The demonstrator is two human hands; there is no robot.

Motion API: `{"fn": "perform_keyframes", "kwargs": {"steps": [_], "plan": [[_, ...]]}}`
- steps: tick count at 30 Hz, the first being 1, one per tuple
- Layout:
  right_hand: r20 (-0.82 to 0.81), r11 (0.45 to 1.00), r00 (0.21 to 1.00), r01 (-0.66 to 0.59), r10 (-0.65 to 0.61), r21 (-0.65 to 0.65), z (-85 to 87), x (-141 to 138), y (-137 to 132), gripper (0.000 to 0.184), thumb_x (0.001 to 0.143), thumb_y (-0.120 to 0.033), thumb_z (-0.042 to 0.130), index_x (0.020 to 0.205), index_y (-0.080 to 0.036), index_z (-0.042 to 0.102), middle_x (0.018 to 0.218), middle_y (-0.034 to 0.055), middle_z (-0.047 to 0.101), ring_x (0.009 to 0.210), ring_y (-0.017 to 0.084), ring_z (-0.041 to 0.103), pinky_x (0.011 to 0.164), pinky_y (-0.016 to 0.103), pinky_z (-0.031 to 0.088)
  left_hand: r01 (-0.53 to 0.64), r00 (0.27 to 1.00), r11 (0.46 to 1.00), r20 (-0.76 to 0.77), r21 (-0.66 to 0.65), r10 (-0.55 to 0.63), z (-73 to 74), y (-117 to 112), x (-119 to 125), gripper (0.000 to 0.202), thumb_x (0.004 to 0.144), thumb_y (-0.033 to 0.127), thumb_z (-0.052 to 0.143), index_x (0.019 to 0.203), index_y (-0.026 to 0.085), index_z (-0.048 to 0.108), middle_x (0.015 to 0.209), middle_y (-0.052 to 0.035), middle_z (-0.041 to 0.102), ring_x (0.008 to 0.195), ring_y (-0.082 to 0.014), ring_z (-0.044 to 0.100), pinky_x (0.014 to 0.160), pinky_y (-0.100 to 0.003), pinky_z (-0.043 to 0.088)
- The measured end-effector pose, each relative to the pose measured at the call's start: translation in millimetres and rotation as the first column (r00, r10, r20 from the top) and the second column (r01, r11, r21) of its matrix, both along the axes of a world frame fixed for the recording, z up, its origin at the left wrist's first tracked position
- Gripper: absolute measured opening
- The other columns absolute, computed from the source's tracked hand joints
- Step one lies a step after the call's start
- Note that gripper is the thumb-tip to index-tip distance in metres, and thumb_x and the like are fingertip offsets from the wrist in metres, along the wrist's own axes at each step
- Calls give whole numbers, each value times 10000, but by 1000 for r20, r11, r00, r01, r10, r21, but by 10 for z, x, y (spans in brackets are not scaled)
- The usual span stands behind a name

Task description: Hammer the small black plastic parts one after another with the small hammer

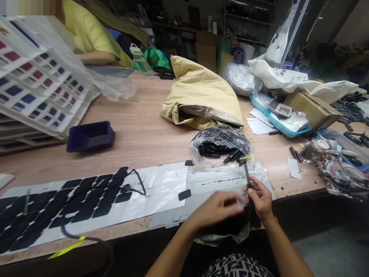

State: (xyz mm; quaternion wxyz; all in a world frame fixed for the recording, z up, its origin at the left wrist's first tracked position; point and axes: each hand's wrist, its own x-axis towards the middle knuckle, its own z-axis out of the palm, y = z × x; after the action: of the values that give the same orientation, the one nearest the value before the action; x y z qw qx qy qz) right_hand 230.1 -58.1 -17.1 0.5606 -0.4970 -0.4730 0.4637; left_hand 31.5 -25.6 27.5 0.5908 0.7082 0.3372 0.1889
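Note:
My right hand point(261, 200) is closed around the dark handle of a small hammer point(247, 171), whose metal head with a yellow tip points up near a plastic bag. My left hand point(217, 209) hovers just left of it, fingers curled and blurred; what it pinches is too small to name. Both hands are over a clear plastic sheet point(219, 179) at the table's front edge. Behind it lies a clear bag of black cylindrical parts point(220, 144). A white sheet covered with black die-cut pads point(72, 204) and a black cable stretches to the left.
A dark blue tray point(90, 135) sits mid-left, stacked white grid racks point(37, 84) at far left. A yellow paper sack point(201, 96), blue baskets point(284, 125), a calculator point(280, 108), a cardboard box point(313, 109) and cloth fill the right. A person in yellow point(92, 34) sits at the far side.

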Motion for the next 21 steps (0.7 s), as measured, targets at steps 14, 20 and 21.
{"fn": "perform_keyframes", "kwargs": {"steps": [14,20,21], "plan": [[8,1000,1000,-18,18,23,-18,11,3,405,884,-282,599,1275,-179,584,847,25,636,478,87,557,467,236,474,-531,625,633,-244,564,741,-241,1000,511,215,865,360,628,995,223,732,941,-49,632,856,-212,610,684,-293,427],[9,999,1000,-26,26,19,-43,16,-3,416,886,-265,594,1295,-186,578,856,27,633,474,87,557,457,234,478,-474,792,714,-104,516,601,-365,611,-34,146,774,262,726,917,232,723,887,-18,595,902,-201,571,761,-294,452],[18,999,999,-32,32,19,-44,15,-3,417,885,-263,594,1295,-188,581,859,28,633,475,86,553,456,233,478,-452,815,735,-100,506,570,-416,563,-110,145,764,247,734,908,228,723,888,-20,598,925,-210,563,795,-308,454]]}}
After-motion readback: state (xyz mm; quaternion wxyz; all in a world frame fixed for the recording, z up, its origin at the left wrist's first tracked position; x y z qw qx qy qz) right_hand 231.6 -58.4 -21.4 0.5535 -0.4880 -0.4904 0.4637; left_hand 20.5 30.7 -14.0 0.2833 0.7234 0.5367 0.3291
